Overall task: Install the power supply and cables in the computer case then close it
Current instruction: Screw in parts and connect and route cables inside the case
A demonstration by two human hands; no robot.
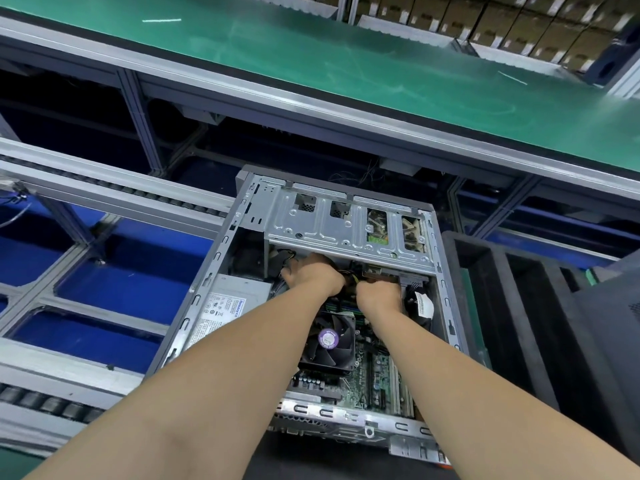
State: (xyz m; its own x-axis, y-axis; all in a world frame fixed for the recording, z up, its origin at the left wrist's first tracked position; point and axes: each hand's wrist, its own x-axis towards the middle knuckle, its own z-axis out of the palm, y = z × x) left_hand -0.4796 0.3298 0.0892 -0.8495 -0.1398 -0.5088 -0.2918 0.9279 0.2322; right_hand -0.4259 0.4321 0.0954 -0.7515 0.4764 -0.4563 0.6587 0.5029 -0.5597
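**Computer case** (221,258): grey metal tower, laid on its side with the side panel off and the interior facing up. It rested on a dark surface (294,460) in front of the person, between a roller track (104,188) on the left and a black foam tray (485,306) on the right.

**Power supply** (239,299): silver box with a white label, seated inside the case against the left wall, just left of the left forearm.

**Drive cage** (346,220): perforated silver bracket that spanned the far end of the case and overhung the place where both hands worked.

**Cables** (350,279): a yellow and black bundle showed in the gap between the two hands, beneath the near edge of the drive cage. A further black bundle with a white tag (421,304) lay by the right wall.

**Fan** (329,341): black cooler with a purple hub sticker, mounted on the green motherboard (377,372), between the two forearms.

**Left hand** (311,275): knuckles up, fingers curled downward into the case under the cage edge, beside black wiring. The fingertips were hidden, so whether it held anything could not be told.

**Right hand** (379,296): knuckles up, curled close like a fist just right of the yellow and black bundle. Its fingers were hidden, so its grip could not be told.

**Surroundings**: a green conveyor belt (311,64) on a grey aluminium frame ran across the far side. Stacked cardboard boxes (485,15) stood beyond it.
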